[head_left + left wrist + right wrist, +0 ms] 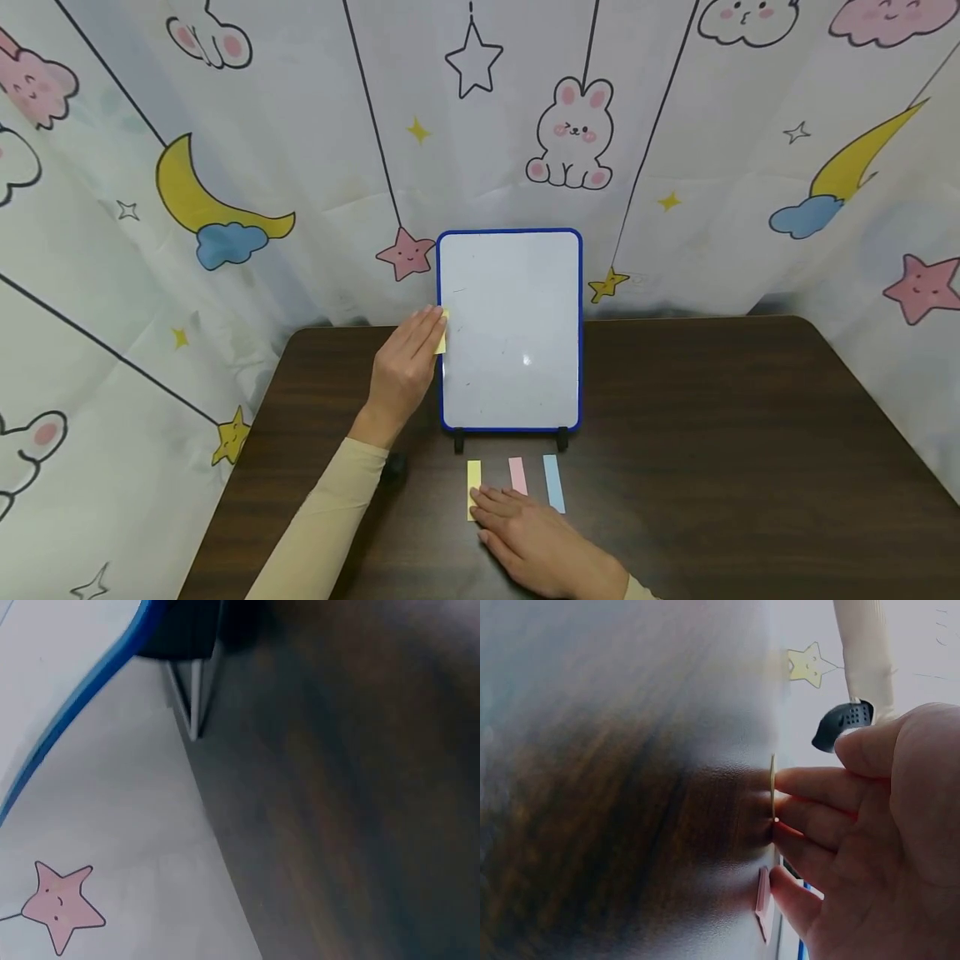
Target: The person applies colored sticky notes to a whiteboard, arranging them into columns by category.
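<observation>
My left hand (405, 362) is raised at the left edge of a small whiteboard (510, 333) with a blue frame. Its fingers look straight and lie against a yellow sticky note (442, 333) that overlaps the frame; the thumb is hidden. Below the board, my right hand (536, 537) reaches low over the table, its fingertips touching a yellow strip of sticky notes (474, 475). The right wrist view shows these fingers (817, 787) extended against the strip's edge. Next to it lie a pink strip (517, 475), partly covered by the hand, and a blue strip (553, 483).
Two black feet (562, 439) support the whiteboard on the dark wooden table (712, 433). Behind hangs a white curtain (315, 100) printed with stars, moons and rabbits. A black device (844, 724) sits at the left wrist.
</observation>
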`<state>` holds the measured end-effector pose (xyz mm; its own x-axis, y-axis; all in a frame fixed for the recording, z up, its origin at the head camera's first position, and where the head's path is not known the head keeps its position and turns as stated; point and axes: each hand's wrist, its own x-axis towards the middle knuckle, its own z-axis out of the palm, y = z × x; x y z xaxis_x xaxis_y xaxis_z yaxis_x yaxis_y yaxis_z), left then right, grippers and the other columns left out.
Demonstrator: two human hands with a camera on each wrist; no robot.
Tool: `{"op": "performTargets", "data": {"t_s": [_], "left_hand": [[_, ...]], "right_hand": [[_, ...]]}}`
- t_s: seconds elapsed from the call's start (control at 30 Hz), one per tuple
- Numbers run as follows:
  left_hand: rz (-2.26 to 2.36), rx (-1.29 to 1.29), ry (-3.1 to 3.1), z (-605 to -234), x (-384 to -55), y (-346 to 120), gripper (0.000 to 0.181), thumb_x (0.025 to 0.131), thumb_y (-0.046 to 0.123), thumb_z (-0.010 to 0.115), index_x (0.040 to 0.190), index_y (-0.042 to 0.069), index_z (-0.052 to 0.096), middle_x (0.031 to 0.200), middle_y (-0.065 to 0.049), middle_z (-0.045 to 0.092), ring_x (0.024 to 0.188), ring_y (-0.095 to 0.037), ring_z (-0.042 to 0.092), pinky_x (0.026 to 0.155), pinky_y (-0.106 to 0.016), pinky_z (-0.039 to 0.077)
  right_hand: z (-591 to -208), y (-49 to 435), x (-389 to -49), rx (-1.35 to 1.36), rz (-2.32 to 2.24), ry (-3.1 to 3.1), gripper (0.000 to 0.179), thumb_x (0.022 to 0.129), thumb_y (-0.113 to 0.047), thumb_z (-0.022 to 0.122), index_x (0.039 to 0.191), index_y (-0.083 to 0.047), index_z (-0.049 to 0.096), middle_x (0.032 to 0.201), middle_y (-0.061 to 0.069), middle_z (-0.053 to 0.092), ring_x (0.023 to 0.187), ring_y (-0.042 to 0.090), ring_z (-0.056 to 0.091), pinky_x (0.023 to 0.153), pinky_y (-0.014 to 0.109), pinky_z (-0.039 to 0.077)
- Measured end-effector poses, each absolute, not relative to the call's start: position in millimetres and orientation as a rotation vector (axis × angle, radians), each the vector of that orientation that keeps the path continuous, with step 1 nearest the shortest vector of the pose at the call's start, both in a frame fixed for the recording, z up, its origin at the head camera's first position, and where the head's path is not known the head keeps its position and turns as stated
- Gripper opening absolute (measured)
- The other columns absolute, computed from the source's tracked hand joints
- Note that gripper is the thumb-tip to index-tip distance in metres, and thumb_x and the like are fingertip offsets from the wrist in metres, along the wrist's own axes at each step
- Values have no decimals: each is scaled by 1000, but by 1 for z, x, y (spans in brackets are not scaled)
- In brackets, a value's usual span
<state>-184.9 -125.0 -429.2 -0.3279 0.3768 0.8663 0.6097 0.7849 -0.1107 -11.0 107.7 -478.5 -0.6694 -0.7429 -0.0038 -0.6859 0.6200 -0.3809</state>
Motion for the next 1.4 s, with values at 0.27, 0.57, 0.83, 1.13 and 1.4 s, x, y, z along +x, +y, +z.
{"op": "performTargets", "data": {"t_s": [0.27, 0.57, 0.83, 1.13, 1.4], "left_hand": [[-255, -728, -1983, -422, -199, -126, 37, 89, 1, 75, 126, 0, 71, 131, -13, 70, 122, -27, 68, 107, -38, 53], [-251, -780, -1951, -422, -211, -122, 36, 90, -2, 74, 125, 0, 71, 131, -14, 70, 124, -27, 67, 108, -40, 52], [-214, -810, -1995, -427, -213, -118, 37, 91, 0, 73, 127, 1, 70, 132, -13, 70, 125, -26, 67, 110, -38, 51], [-212, -827, -1998, -432, -214, -116, 38, 89, -2, 74, 127, 0, 70, 131, -15, 70, 124, -27, 67, 109, -39, 52], [-158, -837, -2036, -433, -213, -116, 40, 89, -2, 75, 128, 0, 69, 133, -14, 69, 125, -27, 67, 110, -39, 51]], "right_hand": [[-479, 107, -11, -1223, -528, 2695, 48, 112, -36, 33, 147, -13, 56, 154, 4, 52, 143, 22, 50, 115, 44, 47], [-479, 106, -12, -1187, -516, 2659, 49, 112, -38, 32, 150, -15, 52, 158, 2, 48, 146, 21, 48, 116, 45, 46], [-479, 107, -12, -1220, -536, 2672, 48, 112, -36, 33, 149, -13, 54, 156, 4, 51, 144, 21, 50, 115, 45, 47], [-478, 107, -12, -1192, -529, 2660, 48, 112, -37, 33, 149, -14, 53, 156, 3, 50, 145, 21, 49, 116, 45, 46], [-481, 108, -12, -1221, -538, 2679, 48, 112, -37, 32, 148, -13, 54, 155, 4, 51, 144, 21, 50, 115, 45, 47]]}}
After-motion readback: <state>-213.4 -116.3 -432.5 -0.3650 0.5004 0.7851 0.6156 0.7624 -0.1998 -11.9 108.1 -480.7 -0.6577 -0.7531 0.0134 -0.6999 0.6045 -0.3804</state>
